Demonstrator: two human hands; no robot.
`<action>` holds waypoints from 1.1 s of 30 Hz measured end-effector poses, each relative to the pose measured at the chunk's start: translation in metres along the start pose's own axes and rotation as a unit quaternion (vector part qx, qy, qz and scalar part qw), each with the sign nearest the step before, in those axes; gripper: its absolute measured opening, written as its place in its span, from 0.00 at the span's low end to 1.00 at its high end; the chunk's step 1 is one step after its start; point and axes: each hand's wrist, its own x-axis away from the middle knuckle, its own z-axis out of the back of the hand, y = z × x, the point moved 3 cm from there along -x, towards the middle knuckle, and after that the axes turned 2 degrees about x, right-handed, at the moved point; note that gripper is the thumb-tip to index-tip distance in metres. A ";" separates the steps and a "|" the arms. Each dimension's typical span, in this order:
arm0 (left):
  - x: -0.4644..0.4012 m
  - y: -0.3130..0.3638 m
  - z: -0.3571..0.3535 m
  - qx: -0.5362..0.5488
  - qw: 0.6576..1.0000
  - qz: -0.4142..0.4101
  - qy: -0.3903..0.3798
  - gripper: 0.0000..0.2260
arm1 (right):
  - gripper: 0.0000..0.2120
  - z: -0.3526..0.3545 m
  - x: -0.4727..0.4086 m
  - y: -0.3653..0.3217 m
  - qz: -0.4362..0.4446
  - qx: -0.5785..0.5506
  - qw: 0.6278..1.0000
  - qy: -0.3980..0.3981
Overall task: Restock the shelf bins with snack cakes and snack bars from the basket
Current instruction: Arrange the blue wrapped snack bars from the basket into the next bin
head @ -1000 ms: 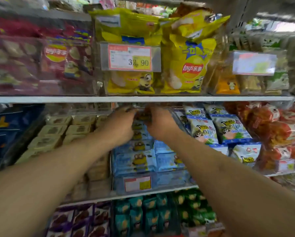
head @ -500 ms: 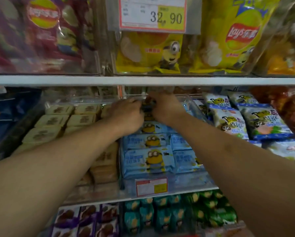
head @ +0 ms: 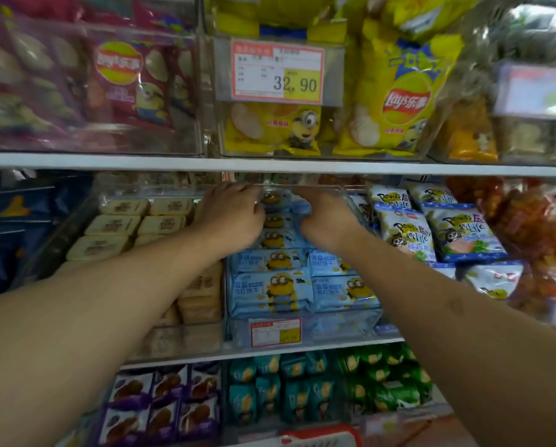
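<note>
Both hands, left hand (head: 234, 217) and right hand (head: 325, 217), pinch blue snack packs (head: 272, 285) deep in the clear bin (head: 360, 324). The upper shelf edge (head: 173, 162) sits just above each grip; little headroom. Hands stay put since earlier

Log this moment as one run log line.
stage: stocking middle shelf | both hands left and right deep in clear plastic bin | on light-blue minion snack packs | grip: unclear

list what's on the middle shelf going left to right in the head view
dark blue packs → beige snack cakes → left hand → blue minion packs → right hand → white and blue panda bags → red-orange packs
</note>
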 end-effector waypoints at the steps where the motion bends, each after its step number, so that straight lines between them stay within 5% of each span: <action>1: 0.011 0.004 0.006 0.010 1.000 -0.003 0.006 0.20 | 0.29 0.006 0.014 -0.002 -0.016 -0.001 1.000 0.012; 6: 0.095 0.026 0.024 0.061 0.995 -0.021 0.070 0.20 | 0.19 0.003 0.125 -0.027 0.023 -0.013 0.995 0.096; 11: 0.212 0.043 0.009 0.111 0.989 -0.052 0.083 0.19 | 0.15 -0.062 0.260 -0.054 0.045 -0.055 0.997 0.033; 22: 0.436 -0.023 -0.160 0.134 0.960 0.140 -0.202 0.23 | 0.07 -0.267 0.423 0.003 -0.194 -0.029 0.938 -0.284; 27: 0.456 -0.057 -0.207 0.085 0.911 0.223 -0.336 0.25 | 0.09 -0.342 0.448 0.024 -0.222 0.011 0.884 -0.411; 33: 0.448 -0.057 -0.249 0.089 0.857 0.250 -0.442 0.19 | 0.11 -0.418 0.459 0.007 -0.257 -0.016 0.854 -0.452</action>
